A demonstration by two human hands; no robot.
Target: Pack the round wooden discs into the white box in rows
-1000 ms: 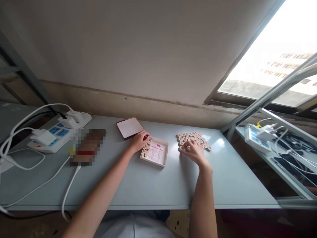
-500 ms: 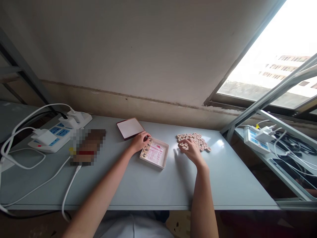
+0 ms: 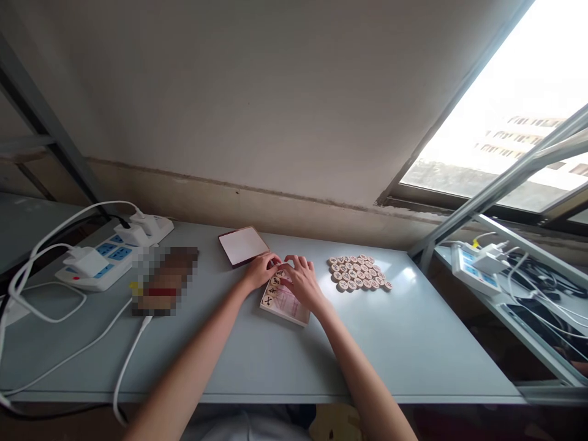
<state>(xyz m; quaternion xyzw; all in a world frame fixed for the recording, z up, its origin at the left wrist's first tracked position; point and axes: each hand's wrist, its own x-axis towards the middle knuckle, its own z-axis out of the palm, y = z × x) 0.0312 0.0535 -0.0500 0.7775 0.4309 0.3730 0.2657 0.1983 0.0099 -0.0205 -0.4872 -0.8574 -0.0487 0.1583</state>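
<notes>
A shallow white box (image 3: 285,314) lies open and slightly turned on the table, with a pink-printed bottom. Round wooden Chinese chess pieces (image 3: 272,290) with dark characters line its left side. My left hand (image 3: 263,271) is closed on the box's upper left corner, its fingertips partly hidden. Over the box's far end, my right hand (image 3: 301,280) has thumb and fingers bent together around a chess piece in that corner; the fingers cover much of it. To the right, many more pieces (image 3: 359,273) lie flat in a close cluster, apart from both hands.
Behind my left hand is a dark red box lid (image 3: 243,244), pale inside up. A white power strip (image 3: 111,257) with plugs and cables stands left, near a blurred-out brown object (image 3: 165,282). Metal frame bars (image 3: 459,214) rise at the right by the window.
My right hand has moved left from the cluster of pieces to the far end of the box. My left hand stays at the box's corner.
</notes>
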